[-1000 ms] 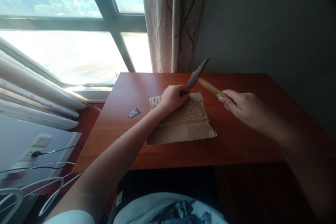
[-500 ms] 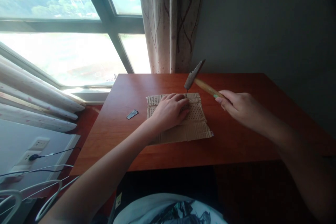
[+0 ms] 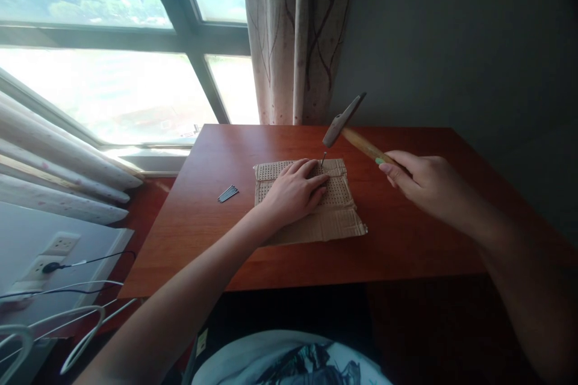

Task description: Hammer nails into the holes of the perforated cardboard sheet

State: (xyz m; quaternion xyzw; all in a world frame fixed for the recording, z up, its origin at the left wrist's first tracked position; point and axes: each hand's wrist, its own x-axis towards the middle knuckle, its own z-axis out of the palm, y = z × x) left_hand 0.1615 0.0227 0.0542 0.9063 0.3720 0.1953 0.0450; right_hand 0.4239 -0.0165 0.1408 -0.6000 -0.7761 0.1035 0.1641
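My left hand [image 3: 295, 192] lies on a piece of brown cardboard [image 3: 334, 225] whose upper part is covered in rows of small holes. Its fingers are spread and press on the sheet. Just beyond the fingertips, a nail [image 3: 324, 159] stands nearly upright in the cardboard; whether a finger touches it I cannot tell. My right hand [image 3: 419, 183] is closed round the wooden handle of a hammer [image 3: 341, 123]. The hammer's head hangs tilted slightly above the nail's head, with a small gap between them.
Several loose nails [image 3: 228, 194] lie together left of the cardboard on the reddish-brown wooden table [image 3: 406, 252]. Behind are a window [image 3: 112, 90] and a patterned curtain [image 3: 280, 42]. At the lower left, cables and a plug [image 3: 52, 267] run by a wall socket.
The hammer head has lifted off the nail, moving up and to the right with my right hand. My left hand stays on the cardboard.
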